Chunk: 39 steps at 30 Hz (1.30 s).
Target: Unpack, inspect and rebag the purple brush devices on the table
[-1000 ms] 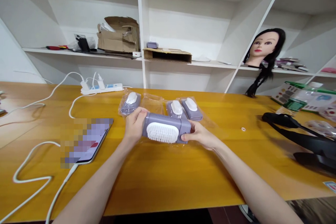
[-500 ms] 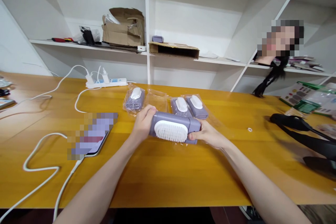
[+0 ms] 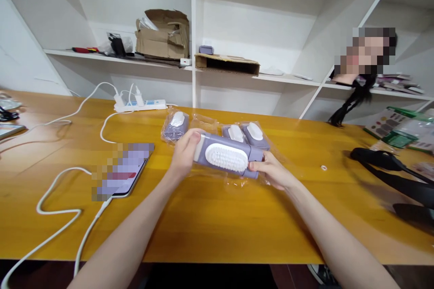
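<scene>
A purple-grey box-shaped brush (image 3: 225, 137) with a white oval bristle pad (image 3: 227, 159) is held above the wooden table, bristles facing me. My left hand (image 3: 185, 153) is closed on its left end, thumb on top. The right end is pinched by my right hand (image 3: 271, 169), with the thumb on the front face. Behind it lie similar purple pieces with white ovals in clear plastic: one at the left (image 3: 175, 127), one in the middle (image 3: 235, 132) and one at the right (image 3: 255, 133).
A phone (image 3: 127, 171) on a white cable lies at the left, below a power strip (image 3: 145, 105). Black headphones (image 3: 379, 158) and a small white ring (image 3: 324, 168) are at the right. Shelves behind hold a cardboard box (image 3: 162, 38) and a mannequin head (image 3: 366, 54).
The brush has tilted, its bristle face turning more towards me and its right end dipping lower. Both hands still hold it, and the whole view has shifted slightly.
</scene>
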Each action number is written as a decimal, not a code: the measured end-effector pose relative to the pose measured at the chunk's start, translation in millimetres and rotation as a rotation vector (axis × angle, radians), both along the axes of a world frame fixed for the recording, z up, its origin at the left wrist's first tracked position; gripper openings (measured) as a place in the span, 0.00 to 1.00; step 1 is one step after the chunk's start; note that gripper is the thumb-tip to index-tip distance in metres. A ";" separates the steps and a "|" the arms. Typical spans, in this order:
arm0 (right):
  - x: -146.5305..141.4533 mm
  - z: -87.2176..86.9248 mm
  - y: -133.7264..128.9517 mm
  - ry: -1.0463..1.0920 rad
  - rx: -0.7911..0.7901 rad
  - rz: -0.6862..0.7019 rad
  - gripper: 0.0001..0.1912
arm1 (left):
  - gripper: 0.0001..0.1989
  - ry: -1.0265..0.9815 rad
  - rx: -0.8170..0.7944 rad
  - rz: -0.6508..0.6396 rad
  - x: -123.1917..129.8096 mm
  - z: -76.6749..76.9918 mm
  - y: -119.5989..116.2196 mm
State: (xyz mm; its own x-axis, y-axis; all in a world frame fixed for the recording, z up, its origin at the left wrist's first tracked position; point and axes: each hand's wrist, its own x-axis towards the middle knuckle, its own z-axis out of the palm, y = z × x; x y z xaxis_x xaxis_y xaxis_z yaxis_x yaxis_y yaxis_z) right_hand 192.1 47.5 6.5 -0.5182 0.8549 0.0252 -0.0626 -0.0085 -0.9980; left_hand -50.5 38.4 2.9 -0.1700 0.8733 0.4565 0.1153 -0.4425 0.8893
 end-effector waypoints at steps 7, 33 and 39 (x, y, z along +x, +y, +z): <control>-6.5 0.6 -4.7 -0.006 -0.010 0.000 0.23 | 0.15 0.240 0.079 0.174 3.7 -1.7 -6.3; -0.3 3.9 -4.7 0.075 0.006 -0.021 0.19 | 0.21 -0.227 -0.097 0.103 -28.0 4.6 13.0; -2.5 -2.8 -3.3 0.086 -0.019 -0.021 0.19 | 0.20 -0.330 -0.171 0.109 -29.0 7.9 14.2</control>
State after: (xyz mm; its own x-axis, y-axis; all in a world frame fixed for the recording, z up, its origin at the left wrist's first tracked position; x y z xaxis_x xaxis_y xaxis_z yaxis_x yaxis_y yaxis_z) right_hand 189.6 44.2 3.7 -0.4964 0.8665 0.0521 -0.1483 -0.0255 -0.9886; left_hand -79.4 52.5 10.8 -0.3797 0.9007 0.2114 -0.1510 -0.2857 0.9463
